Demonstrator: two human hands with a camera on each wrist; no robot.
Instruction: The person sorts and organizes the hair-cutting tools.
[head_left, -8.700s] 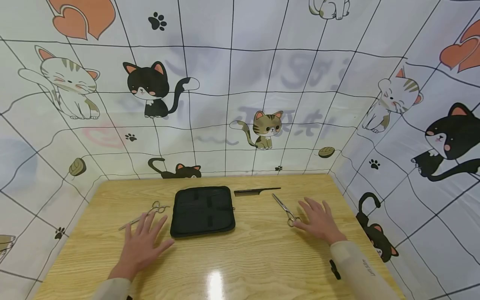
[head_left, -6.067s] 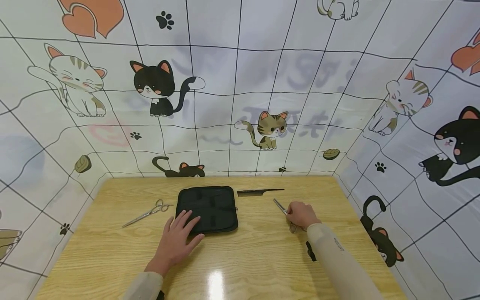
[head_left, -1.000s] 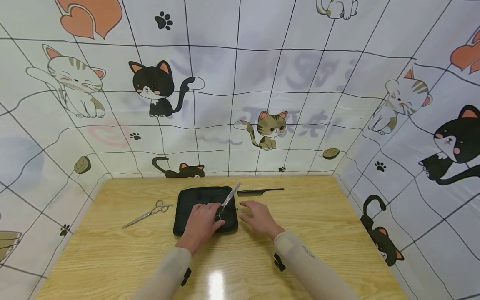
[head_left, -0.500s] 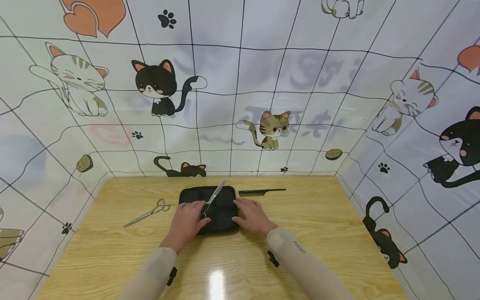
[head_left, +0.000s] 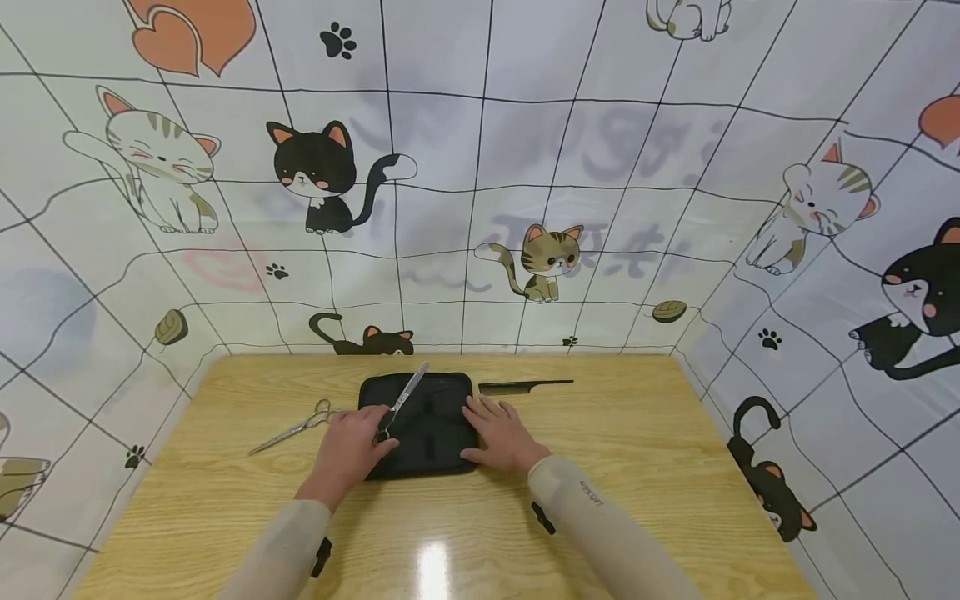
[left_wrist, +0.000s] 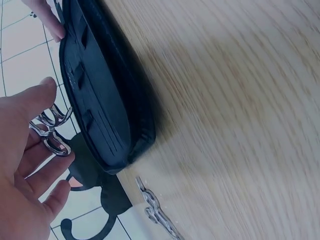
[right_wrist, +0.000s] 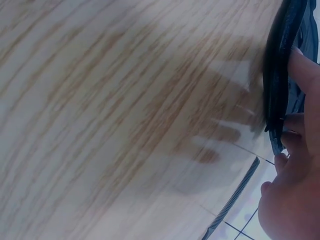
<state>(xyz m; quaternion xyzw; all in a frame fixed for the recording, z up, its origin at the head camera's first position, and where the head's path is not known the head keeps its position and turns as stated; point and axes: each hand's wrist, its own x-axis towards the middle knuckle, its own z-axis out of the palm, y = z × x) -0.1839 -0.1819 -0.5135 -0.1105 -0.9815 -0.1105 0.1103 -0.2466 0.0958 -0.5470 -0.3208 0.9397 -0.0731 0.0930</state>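
Observation:
My left hand (head_left: 348, 450) holds a pair of silver scissors (head_left: 408, 390) above the left part of a black tool case (head_left: 431, 425). Their blades point up and away from me; in the left wrist view the finger rings (left_wrist: 56, 145) lie among my fingers. Elastic loops cross the case's upper face. On its right edge rests my right hand (head_left: 504, 435), fingers spread and fairly straight; the right wrist view has the thumb and fingers touching the rim (right_wrist: 277, 65). Left of my left hand lie other silver scissors (head_left: 296, 429), their handle end close to that hand.
A black tail comb (head_left: 517, 386) lies behind the right hand, near the back of the wooden table (head_left: 600, 500). Cat-print cloth (head_left: 450, 208) stands behind the table and along its sides.
My left hand has moved left with the scissors, which earlier lay on the right and were taken up by my right hand. The right hand has come onto the case's right edge.

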